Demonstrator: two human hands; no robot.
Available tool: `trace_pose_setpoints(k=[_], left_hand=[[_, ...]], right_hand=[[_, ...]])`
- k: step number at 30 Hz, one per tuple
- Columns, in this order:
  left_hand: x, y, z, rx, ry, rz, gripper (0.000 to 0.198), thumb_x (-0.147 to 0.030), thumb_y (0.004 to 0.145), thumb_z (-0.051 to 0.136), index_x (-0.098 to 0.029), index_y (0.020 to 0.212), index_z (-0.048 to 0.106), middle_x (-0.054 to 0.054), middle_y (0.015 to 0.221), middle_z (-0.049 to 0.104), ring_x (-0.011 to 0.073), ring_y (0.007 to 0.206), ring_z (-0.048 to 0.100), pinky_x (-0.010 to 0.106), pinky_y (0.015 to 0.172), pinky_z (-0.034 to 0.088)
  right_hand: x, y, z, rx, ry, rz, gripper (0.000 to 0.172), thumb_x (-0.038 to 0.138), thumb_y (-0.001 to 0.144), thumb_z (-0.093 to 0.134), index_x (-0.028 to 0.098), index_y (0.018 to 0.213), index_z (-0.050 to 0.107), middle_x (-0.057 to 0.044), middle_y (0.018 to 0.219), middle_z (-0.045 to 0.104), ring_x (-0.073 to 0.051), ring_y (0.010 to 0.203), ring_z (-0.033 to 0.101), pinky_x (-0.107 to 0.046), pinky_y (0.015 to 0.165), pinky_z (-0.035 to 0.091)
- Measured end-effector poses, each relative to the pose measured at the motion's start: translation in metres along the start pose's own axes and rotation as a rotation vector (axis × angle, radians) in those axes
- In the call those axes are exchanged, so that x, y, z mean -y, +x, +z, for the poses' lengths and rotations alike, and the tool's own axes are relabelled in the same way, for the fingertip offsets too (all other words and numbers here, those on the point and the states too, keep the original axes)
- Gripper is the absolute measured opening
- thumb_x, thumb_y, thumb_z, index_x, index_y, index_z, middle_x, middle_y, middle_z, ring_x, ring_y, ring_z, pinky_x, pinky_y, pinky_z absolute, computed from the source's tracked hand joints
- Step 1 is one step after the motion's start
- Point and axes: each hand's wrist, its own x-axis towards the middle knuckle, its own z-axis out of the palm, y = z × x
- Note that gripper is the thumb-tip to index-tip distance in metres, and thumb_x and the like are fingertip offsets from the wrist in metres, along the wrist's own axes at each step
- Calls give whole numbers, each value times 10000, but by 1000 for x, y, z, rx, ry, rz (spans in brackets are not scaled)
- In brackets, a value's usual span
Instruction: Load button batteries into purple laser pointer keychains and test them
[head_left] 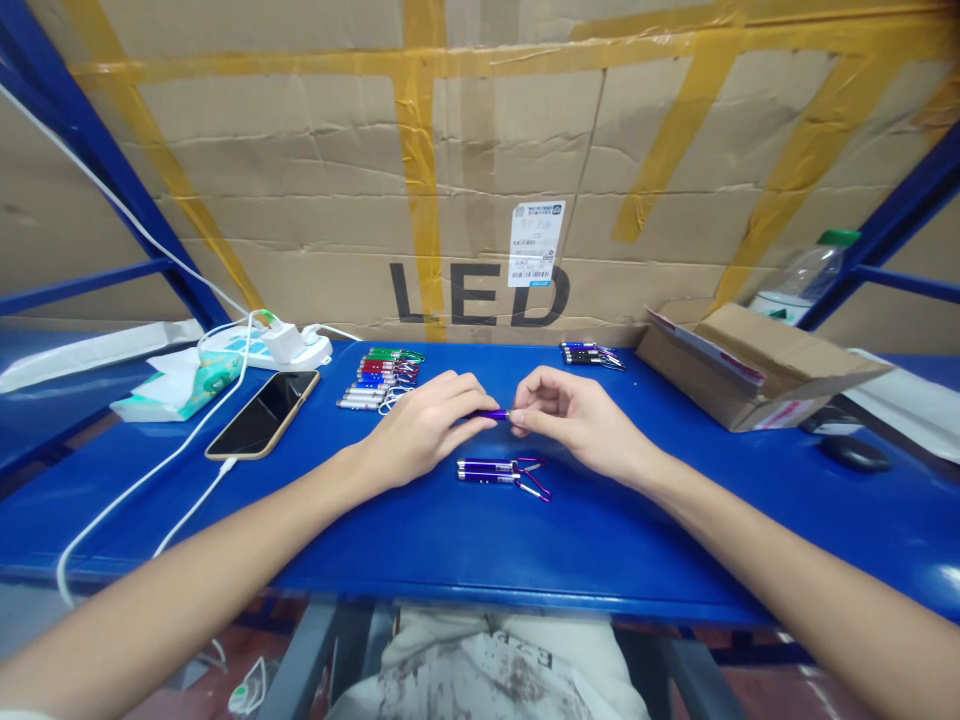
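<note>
A small purple keychain flashlight (491,413) lies level between my two hands, just above the blue table. My left hand (431,420) is closed on one end of it, thumb below and fingers above. At its other end my right hand (577,415) pinches it between thumb and fingertips, with the remaining fingers curled. Nearer to me, two purple keychain flashlights (487,470) lie side by side, their carabiner clips (534,488) pointing right. Behind my left hand sits a row of green, red, blue and silver keychain flashlights (375,380), partly hidden by the hand.
More keychain flashlights (589,354) lie at the back right. An opened cardboard box (750,375), a black mouse (853,453) and a bottle (806,270) are on the right. Left stand a phone (262,415) with its cable, a tissue pack (184,385) and a power strip (281,345).
</note>
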Motion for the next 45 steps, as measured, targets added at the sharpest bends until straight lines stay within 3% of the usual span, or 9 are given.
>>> trace_pose_setpoints(k=[8, 11, 16, 20, 27, 32, 36, 40, 45], left_hand=[[-3, 1, -2, -80, 302, 192, 195, -227, 1108, 543, -150, 1121, 721, 112, 1048, 763, 220, 875, 651, 355, 782, 540], [-3, 1, -1, -77, 228, 120, 199, -259, 1112, 548, -171, 1125, 725, 105, 1052, 759, 217, 903, 661, 355, 812, 543], [0, -1, 5, -94, -57, -41, 184, -288, 1091, 610, -167, 1174, 721, 105, 1074, 748, 216, 979, 680, 364, 893, 556], [1, -3, 7, -92, -89, -62, 183, -293, 1087, 619, -164, 1166, 721, 106, 1075, 741, 218, 979, 671, 375, 897, 555], [-2, -2, 5, -51, 79, 25, 219, -307, 1118, 545, -160, 1084, 704, 101, 997, 712, 212, 906, 645, 349, 826, 537], [-5, 1, 3, -34, 316, 133, 277, -263, 1135, 488, -178, 957, 682, 84, 955, 722, 195, 812, 598, 340, 748, 469], [-6, 2, 2, -71, 331, 146, 250, -257, 1127, 509, -179, 966, 684, 79, 948, 725, 203, 814, 591, 347, 727, 458], [-4, 0, 5, -66, 101, 4, 217, -315, 1117, 548, -172, 1121, 711, 99, 1014, 716, 219, 917, 642, 370, 843, 528], [-4, 1, 8, -72, -95, -153, 217, -329, 1099, 592, -184, 1147, 745, 75, 983, 697, 208, 923, 678, 342, 857, 550]], right_hand=[[-1, 1, 0, 47, 365, 287, 423, 369, 695, 1007, 191, 923, 698, 4, 791, 757, -143, 744, 744, -314, 814, 622], [-4, 2, 0, 33, 355, 264, 433, 398, 704, 1004, 185, 928, 701, 2, 793, 758, -143, 752, 745, -313, 809, 625], [-5, 2, 3, -27, 79, 59, 456, 568, 801, 901, 184, 903, 678, -15, 818, 745, -168, 740, 734, -338, 764, 614], [-5, 2, 4, -26, -32, 15, 459, 623, 862, 821, 195, 903, 660, -18, 798, 733, -171, 706, 712, -330, 713, 591], [-9, 1, 7, 15, -29, 81, 466, 634, 895, 782, 199, 842, 624, 5, 741, 699, -133, 614, 648, -283, 614, 519], [-7, 0, 7, 84, 214, 269, 509, 601, 797, 896, 188, 777, 600, 31, 688, 648, -104, 568, 574, -271, 593, 506], [-5, 1, 6, 128, 342, 333, 519, 578, 748, 942, 178, 763, 611, 41, 678, 616, -86, 555, 518, -262, 588, 490], [-6, 3, 7, 14, 198, 209, 500, 588, 774, 917, 191, 855, 625, 31, 750, 654, -113, 625, 594, -273, 636, 495], [-6, 2, 6, -38, -100, -11, 425, 619, 946, 724, 211, 893, 617, 1, 804, 688, -155, 699, 652, -309, 704, 525]])
